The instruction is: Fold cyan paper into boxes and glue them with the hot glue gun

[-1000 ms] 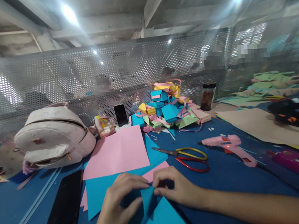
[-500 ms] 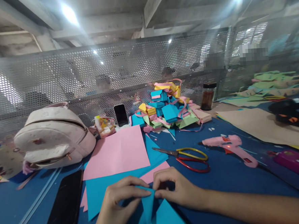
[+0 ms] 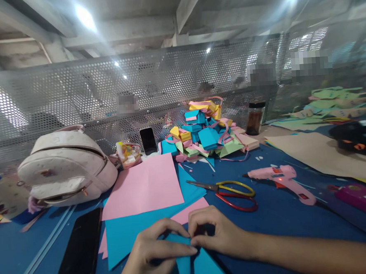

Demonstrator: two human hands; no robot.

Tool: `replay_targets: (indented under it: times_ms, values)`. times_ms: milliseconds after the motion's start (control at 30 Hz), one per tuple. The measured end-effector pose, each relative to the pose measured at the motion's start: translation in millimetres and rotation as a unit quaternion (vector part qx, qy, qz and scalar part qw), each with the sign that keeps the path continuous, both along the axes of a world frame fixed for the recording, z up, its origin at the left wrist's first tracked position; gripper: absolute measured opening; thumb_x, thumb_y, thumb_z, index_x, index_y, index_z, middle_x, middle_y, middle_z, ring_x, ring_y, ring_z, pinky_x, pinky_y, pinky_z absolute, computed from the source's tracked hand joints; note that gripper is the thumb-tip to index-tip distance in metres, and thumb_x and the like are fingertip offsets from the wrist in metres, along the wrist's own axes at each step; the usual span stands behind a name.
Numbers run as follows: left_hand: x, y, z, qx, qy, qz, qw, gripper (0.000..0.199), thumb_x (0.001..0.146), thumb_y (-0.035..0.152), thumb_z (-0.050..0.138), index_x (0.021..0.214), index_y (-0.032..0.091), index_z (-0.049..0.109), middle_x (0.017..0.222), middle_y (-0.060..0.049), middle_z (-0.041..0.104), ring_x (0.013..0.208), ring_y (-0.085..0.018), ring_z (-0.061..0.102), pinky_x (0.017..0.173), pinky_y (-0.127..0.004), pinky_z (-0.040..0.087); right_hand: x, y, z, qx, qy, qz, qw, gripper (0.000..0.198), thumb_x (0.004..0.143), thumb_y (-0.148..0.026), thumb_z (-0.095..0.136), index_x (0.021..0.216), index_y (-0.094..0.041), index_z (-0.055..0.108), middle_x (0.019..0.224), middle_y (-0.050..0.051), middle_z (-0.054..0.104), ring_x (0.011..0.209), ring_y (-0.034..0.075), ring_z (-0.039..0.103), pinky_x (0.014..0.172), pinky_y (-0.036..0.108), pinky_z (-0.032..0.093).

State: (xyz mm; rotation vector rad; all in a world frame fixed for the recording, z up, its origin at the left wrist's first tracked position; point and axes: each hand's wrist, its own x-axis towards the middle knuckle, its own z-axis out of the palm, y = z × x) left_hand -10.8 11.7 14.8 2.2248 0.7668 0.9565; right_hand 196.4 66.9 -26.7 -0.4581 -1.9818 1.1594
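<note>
At the bottom middle, a folded sheet of blue paper (image 3: 206,267) lies under both hands. My left hand (image 3: 160,248) is closed on its raised fold, with thumb and fingers stretched along the edge. Fingertips of my right hand (image 3: 218,230) pinch the same fold from the right, so the two hands nearly touch. Part of the fold is hidden by the fingers. Just beyond the hands lie a blue sheet (image 3: 123,235) and a pink sheet (image 3: 145,187) on top of it. To the upper right of the hands rest scissors (image 3: 226,191) with one yellow and one red handle.
A pink glue gun (image 3: 281,176) lies to the right, a purple tool (image 3: 358,198) beyond it. A black phone (image 3: 79,246) and a white backpack (image 3: 68,168) are at left. Folded paper boxes (image 3: 207,131) are heaped before a perforated metal screen (image 3: 90,93). A dark jar (image 3: 254,118) stands nearby.
My left hand has shifted slightly right and its fingertips now lie farther along the fold. The fold stands less upright. The right hand has barely moved.
</note>
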Motion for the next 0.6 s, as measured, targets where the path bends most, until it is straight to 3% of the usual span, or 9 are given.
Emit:
replay_targets:
  times_ms: [133,333,600]
  values:
    - [-0.5,-0.8,0.8,0.042,0.021,-0.023,0.999,0.054,0.081,-0.007,0.053,0.116,0.031,0.070,0.112,-0.008,0.065,0.103,-0.019,0.065,0.086,-0.027,0.052,-0.3,0.7,-2.4,0.012,0.002,-0.003,1.000,0.033,0.083,-0.045,0.068,0.069,-0.015,0.065,0.062,-0.002,0.056,0.057,0.011,0.047,0.054,0.021,0.033]
    - [-6.1,0.2,-1.2,0.082,0.067,0.002,0.994,0.049,0.087,0.003,0.056,0.127,0.031,0.060,0.116,-0.007,0.067,0.100,-0.020,0.063,0.083,-0.031,0.052,-0.3,0.2,-2.3,0.008,0.008,-0.018,1.000,0.036,0.086,-0.047,0.064,0.072,-0.014,0.067,0.064,0.001,0.058,0.059,0.012,0.050,0.055,0.022,0.035]
    - [-7.0,0.5,-4.0,0.038,0.051,0.091,0.994,0.040,0.090,0.004,0.052,0.116,0.032,0.064,0.112,-0.004,0.063,0.105,-0.020,0.060,0.088,-0.032,0.050,1.3,-0.7,2.8,-0.023,-0.008,-0.035,0.999,0.024,0.084,-0.036,0.065,0.073,-0.014,0.066,0.067,0.000,0.057,0.060,0.012,0.049,0.056,0.022,0.036]
